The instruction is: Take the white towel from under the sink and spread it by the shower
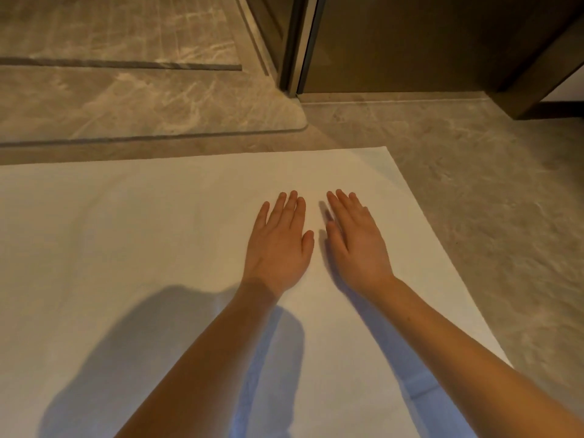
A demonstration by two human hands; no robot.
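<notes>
Left grip (278,245) and right grip (358,245), bare hands side by side, lie flat with fingers straight, pressing on the white towel (126,235) and holding nothing. The towel lies spread on the marble floor (474,200), its far edge just beside the shower threshold (158,134). Spreading looks nearly done; perhaps only smoothing remains. No containers in view

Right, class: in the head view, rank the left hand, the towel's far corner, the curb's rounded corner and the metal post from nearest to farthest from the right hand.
1. The left hand, beside the right hand, both flat on the towel.
2. The towel corner, ahead and slightly right.
3. The curb corner, ahead-left.
4. The post, beyond the curb corner.
</notes>
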